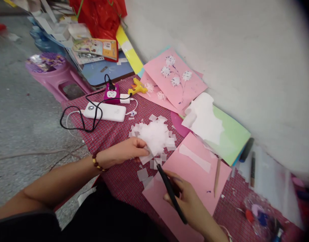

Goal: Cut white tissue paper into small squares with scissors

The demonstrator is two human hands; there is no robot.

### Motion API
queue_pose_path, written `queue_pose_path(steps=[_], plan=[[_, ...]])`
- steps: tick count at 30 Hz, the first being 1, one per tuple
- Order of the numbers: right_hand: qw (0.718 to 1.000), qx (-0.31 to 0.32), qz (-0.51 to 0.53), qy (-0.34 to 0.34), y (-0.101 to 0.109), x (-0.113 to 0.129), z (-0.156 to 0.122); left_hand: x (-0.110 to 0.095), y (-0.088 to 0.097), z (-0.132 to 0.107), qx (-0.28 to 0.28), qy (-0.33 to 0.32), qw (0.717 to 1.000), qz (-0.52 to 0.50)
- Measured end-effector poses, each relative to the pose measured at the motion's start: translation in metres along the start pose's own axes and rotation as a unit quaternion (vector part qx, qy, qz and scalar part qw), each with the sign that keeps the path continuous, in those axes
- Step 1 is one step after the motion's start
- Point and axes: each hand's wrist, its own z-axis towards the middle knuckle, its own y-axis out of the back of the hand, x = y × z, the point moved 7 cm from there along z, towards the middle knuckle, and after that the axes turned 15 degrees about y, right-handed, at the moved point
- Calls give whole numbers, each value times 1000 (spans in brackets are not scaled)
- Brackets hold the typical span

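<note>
My left hand (pixel 126 151) pinches a small white paper piece (pixel 146 158) at the edge of a heap of cut white paper squares (pixel 154 134) on the red checked cloth (pixel 114 134). My right hand (pixel 189 198) grips black-handled scissors (pixel 169 190), whose blades point up-left toward the piece in my left fingers. A pink sheet (pixel 194 178) lies under my right hand, with a white strip (pixel 194 158) on it.
A white power bank (pixel 105 111), a magenta plug block (pixel 111 94) with a black cable and a yellow glue gun (pixel 137 88) lie at the back left. Pink flower cards (pixel 173 77), white tissue (pixel 203 117), a green sheet (pixel 233 139), a pencil (pixel 217 178) and pens line the wall. A pink stool (pixel 56 74) stands left.
</note>
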Motion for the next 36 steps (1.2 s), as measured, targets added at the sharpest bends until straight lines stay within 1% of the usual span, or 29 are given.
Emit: queue_pose_path(steps=[3, 5, 7, 9, 11, 13, 15, 17, 19, 20, 22, 23, 25, 26, 27, 29, 31, 33, 34, 36], plan=[[999, 24, -15, -22, 0, -1, -2, 0, 2, -1, 3, -6, 1000, 12], [998, 50, -38, -2, 1, 7, -4, -1, 6, -3, 9, -23, 999, 22], [995, 71, -72, 20, 3, 16, -9, -3, 16, -7, -12, -42, 999, 5], [991, 65, -114, 21, 7, 19, -20, -5, 31, -12, -54, -58, 996, -49], [987, 34, -159, 15, 15, 14, -37, -6, 40, -18, -72, -67, 989, -106], [977, -13, -211, 19, 26, 1, -59, -7, 40, -22, -54, -71, 986, -139], [954, -94, -285, 23, 40, -18, -87, -8, 33, -24, -25, -76, 985, -151], [920, -142, -366, 12, 50, -40, -115, -8, 26, -25, -10, -83, 984, -156], [888, -170, -428, 4, 52, -56, -138, -8, 20, -25, -4, -90, 983, -159], [877, -182, -446, 1, 50, -61, -146, -7, 17, -25, 0, -92, 983, -158], [867, -209, -453, 5, 43, -58, -156, -5, 8, -24, 15, -92, 984, -152], [866, -228, -445, 14, 38, -51, -156, -4, 3, -25, 25, -92, 985, -147], [867, -276, -413, 34, 28, -27, -150, -2, -10, -27, 46, -95, 986, -131], [871, -296, -389, 47, 22, -13, -141, 0, -18, -28, 58, -96, 986, -120], [881, -307, -355, 61, 16, 1, -130, 2, -26, -31, 69, -97, 987, -107], [914, -294, -267, 84, 2, 23, -97, 6, -41, -36, 84, -95, 989, -81], [933, -265, -209, 127, -12, 44, -62, 12, -51, -43, 84, -97, 990, -58], [941, -233, -189, 155, -25, 57, -30, 16, -53, -48, 72, -108, 991, -45], [942, -224, -188, 161, -29, 60, -17, 17, -52, -51, 64, -116, 990, -43], [948, -216, -162, 171, -34, 60, 3, 18, -42, -54, 43, -135, 989, -40]])
